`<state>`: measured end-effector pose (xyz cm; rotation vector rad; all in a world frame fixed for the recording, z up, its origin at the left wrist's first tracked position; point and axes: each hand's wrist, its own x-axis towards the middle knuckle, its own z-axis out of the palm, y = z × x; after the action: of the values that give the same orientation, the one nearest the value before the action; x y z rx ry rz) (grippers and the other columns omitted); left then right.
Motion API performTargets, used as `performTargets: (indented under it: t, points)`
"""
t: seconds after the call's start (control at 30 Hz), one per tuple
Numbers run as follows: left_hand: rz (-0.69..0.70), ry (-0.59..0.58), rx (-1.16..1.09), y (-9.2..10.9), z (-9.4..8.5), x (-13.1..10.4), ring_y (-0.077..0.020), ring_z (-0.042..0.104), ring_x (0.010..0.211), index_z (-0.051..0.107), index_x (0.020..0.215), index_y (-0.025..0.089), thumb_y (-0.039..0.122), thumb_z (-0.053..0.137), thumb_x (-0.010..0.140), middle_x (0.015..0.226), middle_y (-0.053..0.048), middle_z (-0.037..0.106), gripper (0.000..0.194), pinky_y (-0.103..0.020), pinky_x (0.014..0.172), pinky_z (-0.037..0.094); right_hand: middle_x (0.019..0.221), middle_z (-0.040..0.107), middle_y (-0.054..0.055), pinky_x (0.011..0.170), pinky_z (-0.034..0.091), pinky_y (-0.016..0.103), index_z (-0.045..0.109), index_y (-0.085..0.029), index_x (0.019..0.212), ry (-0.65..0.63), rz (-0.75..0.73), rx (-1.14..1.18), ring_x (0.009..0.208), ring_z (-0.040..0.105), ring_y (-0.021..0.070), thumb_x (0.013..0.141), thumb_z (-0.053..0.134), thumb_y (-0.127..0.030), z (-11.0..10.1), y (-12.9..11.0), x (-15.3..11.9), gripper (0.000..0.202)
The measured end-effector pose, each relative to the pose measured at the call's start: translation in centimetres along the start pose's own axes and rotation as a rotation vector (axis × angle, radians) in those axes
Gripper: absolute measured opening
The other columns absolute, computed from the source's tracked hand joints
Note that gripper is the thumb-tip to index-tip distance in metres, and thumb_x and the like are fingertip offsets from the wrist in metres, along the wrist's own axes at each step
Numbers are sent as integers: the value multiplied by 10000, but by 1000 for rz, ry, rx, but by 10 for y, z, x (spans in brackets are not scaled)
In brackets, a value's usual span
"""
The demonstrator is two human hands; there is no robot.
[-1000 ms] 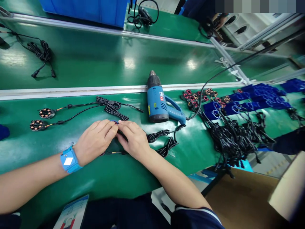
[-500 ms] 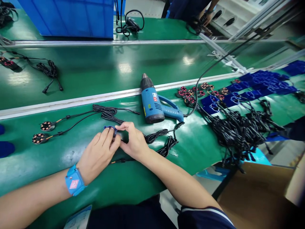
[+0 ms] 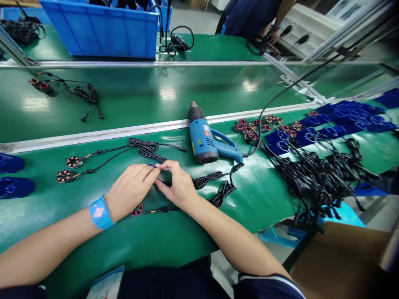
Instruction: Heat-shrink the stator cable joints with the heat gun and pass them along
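My left hand [image 3: 132, 187] lies palm down, fingers curled over a small round part with a blue sleeve [image 3: 151, 165], of which only a bit of blue edge shows. From the other side my right hand [image 3: 177, 185] pinches it, thumb and fingertips meeting the left fingers. A wound motor coil [image 3: 137, 209] with red windings rests by my left wrist. Two more coils, an upper one [image 3: 74, 161] and a lower one [image 3: 65, 176], lie to the left, wired to a bundled black cable [image 3: 145, 146]. Right of my hands are black cable bundles [image 3: 220, 195].
A blue heat gun [image 3: 204, 139] lies behind my hands, its cord running up right. Blue sleeves [image 3: 15, 187] lie at the left edge. Many coils, blue sleeves and black cables [image 3: 308, 170] are heaped at right. Beyond stand a blue crate [image 3: 106, 33] and another person [image 3: 249, 18].
My left hand has slid further over the blue-sleeved part and now hides most of it. The red coil beside my left wrist has come into sight. The view has shifted slightly.
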<state>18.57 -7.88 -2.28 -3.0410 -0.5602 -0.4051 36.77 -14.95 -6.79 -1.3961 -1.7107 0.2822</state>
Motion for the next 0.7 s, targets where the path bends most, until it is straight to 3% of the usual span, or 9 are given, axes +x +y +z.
performTargets:
  t: [0.03, 0.13, 0.2, 0.43, 0.6, 0.7]
  points:
    - [-24, 7, -70, -9, -2, -2, -283, 619, 1086, 534, 1270, 128, 222, 569, 968, 1189, -141, 656, 319, -413, 894, 517, 1150, 671, 99, 900, 583, 351, 444, -212, 1234, -12, 16, 7, 1030, 688, 205, 903, 688, -208, -1, 0, 0, 411]
    - [-168, -37, -229, -35, -8, -6, -312, 581, 1177, 474, 1323, 191, 486, 729, 869, 1285, -132, 617, 598, -458, 957, 487, 1193, 674, 95, 934, 560, 370, 424, -215, 1290, -42, 23, 25, 1073, 681, 207, 910, 695, -210, -3, -2, -1, 466]
    - [-235, -84, -319, -47, -10, -7, -310, 590, 1180, 461, 1316, 202, 558, 758, 820, 1288, -124, 620, 679, -463, 982, 478, 1206, 670, 95, 944, 544, 387, 440, -210, 1309, -51, -1, -14, 1093, 666, 219, 936, 684, -247, -5, -2, -1, 447]
    - [-255, -110, -435, -46, -1, -4, -262, 657, 1090, 429, 1231, 200, 413, 827, 790, 1197, -98, 683, 630, -399, 946, 494, 1216, 633, 141, 930, 481, 437, 574, -146, 1299, -194, -159, -274, 1083, 581, 275, 1008, 584, -506, -8, -7, 5, 463]
    - [-258, -99, -437, -42, 5, -4, -269, 654, 1105, 435, 1232, 196, 379, 852, 758, 1162, -89, 695, 658, -387, 954, 486, 1151, 636, 143, 956, 452, 460, 633, -123, 1243, -227, -242, -478, 1036, 563, 284, 1011, 574, -514, -3, -13, 12, 459]
    - [-247, -101, -427, -44, 3, -3, -274, 647, 1126, 425, 1280, 183, 384, 831, 785, 1183, -97, 691, 671, -388, 963, 479, 1249, 606, 155, 1010, 443, 482, 612, -143, 1278, -220, -226, -412, 1146, 542, 304, 999, 584, -545, -8, -13, 12, 491]
